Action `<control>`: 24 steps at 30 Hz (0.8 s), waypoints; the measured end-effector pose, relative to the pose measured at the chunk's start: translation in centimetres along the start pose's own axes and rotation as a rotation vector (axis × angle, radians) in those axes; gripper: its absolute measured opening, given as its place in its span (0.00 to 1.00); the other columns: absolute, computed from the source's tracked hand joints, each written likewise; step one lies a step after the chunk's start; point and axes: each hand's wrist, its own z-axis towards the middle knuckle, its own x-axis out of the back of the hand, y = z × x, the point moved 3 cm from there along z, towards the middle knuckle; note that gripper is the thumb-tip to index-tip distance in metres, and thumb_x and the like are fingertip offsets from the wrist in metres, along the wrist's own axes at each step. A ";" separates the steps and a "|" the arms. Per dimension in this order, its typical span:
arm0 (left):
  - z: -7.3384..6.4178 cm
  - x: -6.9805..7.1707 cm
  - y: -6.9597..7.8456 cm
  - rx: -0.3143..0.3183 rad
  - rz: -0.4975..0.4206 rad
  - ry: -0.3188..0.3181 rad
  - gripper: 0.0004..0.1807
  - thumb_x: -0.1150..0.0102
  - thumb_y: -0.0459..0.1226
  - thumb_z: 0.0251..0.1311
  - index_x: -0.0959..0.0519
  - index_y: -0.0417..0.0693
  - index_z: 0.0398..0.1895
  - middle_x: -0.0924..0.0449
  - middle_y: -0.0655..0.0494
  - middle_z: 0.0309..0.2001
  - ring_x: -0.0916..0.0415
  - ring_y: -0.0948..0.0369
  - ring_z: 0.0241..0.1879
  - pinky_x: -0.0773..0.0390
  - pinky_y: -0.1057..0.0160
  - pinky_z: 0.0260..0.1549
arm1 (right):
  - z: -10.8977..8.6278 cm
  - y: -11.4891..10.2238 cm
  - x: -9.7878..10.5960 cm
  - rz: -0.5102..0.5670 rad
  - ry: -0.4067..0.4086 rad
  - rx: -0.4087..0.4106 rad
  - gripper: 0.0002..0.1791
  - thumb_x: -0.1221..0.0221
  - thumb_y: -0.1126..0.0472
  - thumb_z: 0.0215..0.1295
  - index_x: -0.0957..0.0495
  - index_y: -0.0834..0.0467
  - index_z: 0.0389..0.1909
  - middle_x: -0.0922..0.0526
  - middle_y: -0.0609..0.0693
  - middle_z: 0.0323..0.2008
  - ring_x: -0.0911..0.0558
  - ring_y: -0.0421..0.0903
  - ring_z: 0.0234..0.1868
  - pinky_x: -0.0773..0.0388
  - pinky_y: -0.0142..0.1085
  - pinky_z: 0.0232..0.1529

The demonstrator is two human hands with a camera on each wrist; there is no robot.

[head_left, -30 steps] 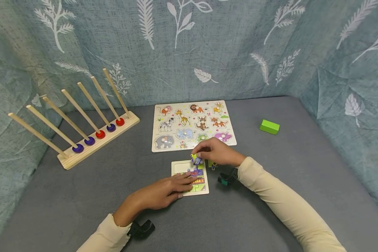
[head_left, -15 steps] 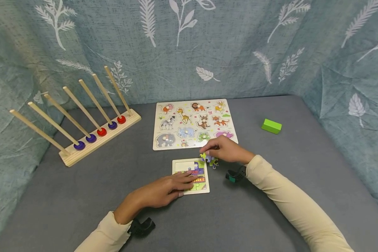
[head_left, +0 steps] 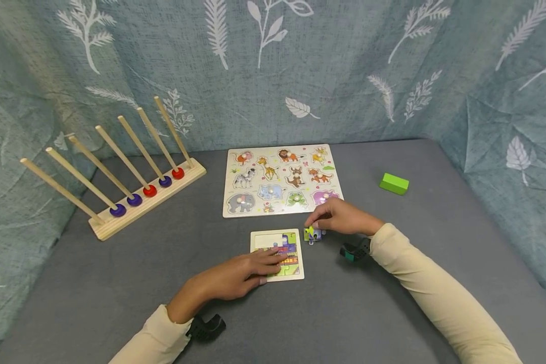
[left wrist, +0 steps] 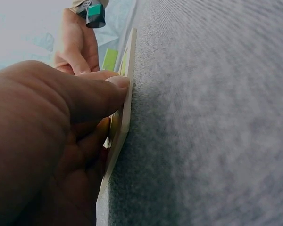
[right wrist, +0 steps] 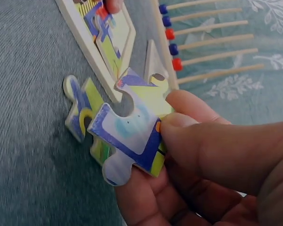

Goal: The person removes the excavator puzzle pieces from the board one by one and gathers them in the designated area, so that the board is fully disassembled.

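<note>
My left hand (head_left: 243, 275) lies with fairly straight fingers across a small framed jigsaw puzzle (head_left: 265, 240), its thumb at the near edge. A train-like picture partly fills the frame, while its upper left shows bare wood. Just right of the frame's upper corner, my right hand (head_left: 341, 216) pinches a purple, white and green jigsaw piece (right wrist: 132, 127) between thumb and fingers. Beneath that piece, a second loose jigsaw piece (right wrist: 76, 115) rests on the grey cloth, partly covered by the held one in the right wrist view.
Behind the hands lies an animal peg puzzle board (head_left: 282, 177). At left stands a wooden rack (head_left: 152, 197) with upright pegs and red and blue rings at their feet. A green block (head_left: 394, 183) sits at the right. Patterned curtain (head_left: 327, 76) hangs behind.
My right hand has moved right, from over the frame's upper edge to above the loose piece beside it, still pinching its jigsaw piece. My left hand stays on the framed puzzle.
</note>
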 end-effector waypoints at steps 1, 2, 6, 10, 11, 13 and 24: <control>0.0 0.0 0.0 0.001 0.001 -0.001 0.25 0.47 0.28 0.67 0.30 0.43 0.68 0.42 0.57 0.72 0.53 0.57 0.74 0.47 0.49 0.68 | -0.1 0.1 0.1 0.008 -0.004 -0.002 0.09 0.42 0.74 0.66 0.15 0.67 0.41 0.14 0.54 0.39 0.22 0.40 0.34 0.24 0.33 0.36; -0.1 0.0 -0.1 0.005 0.002 -0.001 0.25 0.47 0.28 0.68 0.30 0.44 0.68 0.41 0.57 0.72 0.53 0.57 0.74 0.46 0.50 0.68 | -0.2 0.2 0.2 0.015 -0.007 -0.004 0.09 0.42 0.74 0.66 0.15 0.67 0.42 0.14 0.54 0.40 0.20 0.40 0.35 0.23 0.33 0.38; -0.1 -0.1 -0.1 -0.004 0.011 0.004 0.25 0.47 0.28 0.67 0.30 0.44 0.67 0.41 0.57 0.72 0.52 0.57 0.73 0.44 0.49 0.68 | -0.8 0.5 0.6 0.063 -0.003 -0.052 0.09 0.43 0.74 0.66 0.16 0.69 0.43 0.15 0.55 0.41 0.19 0.42 0.39 0.22 0.34 0.41; -0.2 -0.1 -0.1 -0.004 0.010 0.009 0.25 0.47 0.28 0.67 0.30 0.44 0.68 0.42 0.58 0.73 0.53 0.57 0.74 0.45 0.49 0.68 | -1.1 0.6 1.1 0.089 0.012 -0.098 0.08 0.42 0.73 0.66 0.17 0.69 0.42 0.16 0.54 0.39 0.21 0.42 0.35 0.23 0.34 0.36; -0.2 -0.1 -0.1 -0.003 0.009 0.008 0.25 0.47 0.28 0.67 0.30 0.44 0.68 0.42 0.58 0.73 0.53 0.57 0.74 0.45 0.49 0.68 | -1.2 0.7 1.2 0.089 0.017 -0.108 0.08 0.42 0.73 0.66 0.17 0.68 0.42 0.16 0.54 0.38 0.22 0.42 0.33 0.23 0.34 0.35; -0.2 -0.1 -0.1 0.003 0.002 0.011 0.25 0.47 0.28 0.67 0.30 0.44 0.68 0.42 0.58 0.73 0.53 0.57 0.74 0.45 0.48 0.68 | -1.4 0.8 1.4 0.078 0.022 -0.124 0.08 0.42 0.72 0.66 0.16 0.67 0.41 0.16 0.52 0.38 0.24 0.42 0.32 0.25 0.34 0.33; -0.1 -0.2 -0.2 -0.023 0.018 0.020 0.23 0.47 0.29 0.68 0.29 0.42 0.66 0.39 0.53 0.71 0.49 0.54 0.73 0.43 0.49 0.67 | -2.0 0.9 1.9 0.056 0.006 -0.149 0.09 0.44 0.74 0.66 0.17 0.69 0.42 0.15 0.55 0.40 0.24 0.40 0.33 0.26 0.32 0.33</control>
